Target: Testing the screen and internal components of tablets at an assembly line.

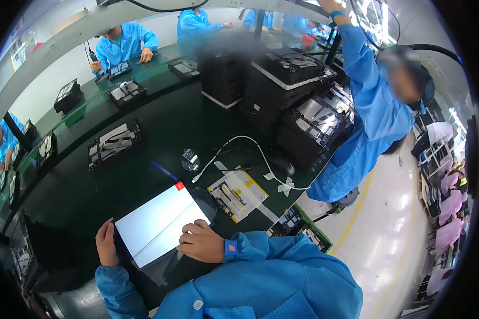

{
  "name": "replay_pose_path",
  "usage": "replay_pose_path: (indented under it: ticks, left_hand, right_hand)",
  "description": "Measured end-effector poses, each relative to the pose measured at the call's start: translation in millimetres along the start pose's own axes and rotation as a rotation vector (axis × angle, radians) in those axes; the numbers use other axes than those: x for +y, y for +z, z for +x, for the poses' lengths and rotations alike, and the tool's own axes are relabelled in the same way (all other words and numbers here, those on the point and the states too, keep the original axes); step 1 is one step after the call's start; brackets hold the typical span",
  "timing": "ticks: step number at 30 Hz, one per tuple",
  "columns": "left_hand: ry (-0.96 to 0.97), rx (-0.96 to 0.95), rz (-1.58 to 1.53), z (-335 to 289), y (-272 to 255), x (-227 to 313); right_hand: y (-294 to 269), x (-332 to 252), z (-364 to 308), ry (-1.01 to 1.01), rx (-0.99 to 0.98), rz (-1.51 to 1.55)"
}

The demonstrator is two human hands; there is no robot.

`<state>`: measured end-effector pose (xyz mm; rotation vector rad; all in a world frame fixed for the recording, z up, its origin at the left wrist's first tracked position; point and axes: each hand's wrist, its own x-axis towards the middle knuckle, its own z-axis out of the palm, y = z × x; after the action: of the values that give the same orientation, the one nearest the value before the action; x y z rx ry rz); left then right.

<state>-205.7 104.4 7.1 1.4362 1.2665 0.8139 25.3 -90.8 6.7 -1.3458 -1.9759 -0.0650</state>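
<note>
A tablet (pixel 157 223) with a lit white screen and a small red patch at its top corner lies tilted on the dark green bench in front of me. A thin dark diagonal line crosses the screen. My left hand (pixel 107 244) is beside the tablet's left edge, its fingers stretched out and holding nothing visible. My right hand (pixel 202 242) is over the tablet's lower right side, fingers bent and drawn together against the screen. What its fingertips pinch, if anything, is hidden. A greyish strip shows below the tablet near that hand.
Right of the tablet lies a taped battery-like panel (pixel 238 194), with a white cable (pixel 245 137) behind it. A clear round object (pixel 190 159) and blue pen (pixel 164 170) lie beyond. Stacked black trays (pixel 282 101) stand behind; an opened device (pixel 114 142) lies left. A co-worker (pixel 375 111) reaches upward at right.
</note>
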Motion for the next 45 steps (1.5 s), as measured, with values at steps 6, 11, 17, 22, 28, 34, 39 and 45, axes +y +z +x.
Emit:
replay_pose_path:
  ticks: [6, 11, 17, 22, 28, 34, 39, 45]
  left_hand:
    - [-0.006, -0.008, -0.028, 2.1, -2.3, -8.5]
    - [0.041, -0.011, -0.01, 3.1, 4.0, -3.3]
    - [0.067, -0.004, 0.0, -0.2, 5.3, 3.6]
    - [0.017, 0.005, 0.007, 7.2, 2.2, -5.4]
    - [0.069, -0.035, -0.116, -4.1, 4.6, 5.0]
    - [-0.035, 0.013, -0.054, -9.1, 7.5, 14.8]
    - [0.071, -0.015, -0.122, 4.4, 10.7, -1.9]
    - [-0.037, 0.092, 0.011, -4.5, 19.3, 14.5]
  right_hand:
    - [-0.1, -2.8, 0.0, -0.006, -0.02, 0.017]
    - [-1.2, -4.5, -3.6, 0.009, -0.018, -0.002]
    - [-4.3, -6.7, -5.9, 0.011, 0.007, 0.007]
    - [-14.1, -10.5, -7.8, 0.023, 0.006, -0.003]
    - [-74.3, -9.6, -0.6, 0.033, -0.087, 0.009]
    - [-260.9, 71.1, 43.6, 0.131, 0.398, -0.414]
    - [-445.2, 179.2, 44.7, 0.616, 0.655, -0.421]
    - [-498.0, 216.3, 39.5, 0.868, 0.628, -0.204]
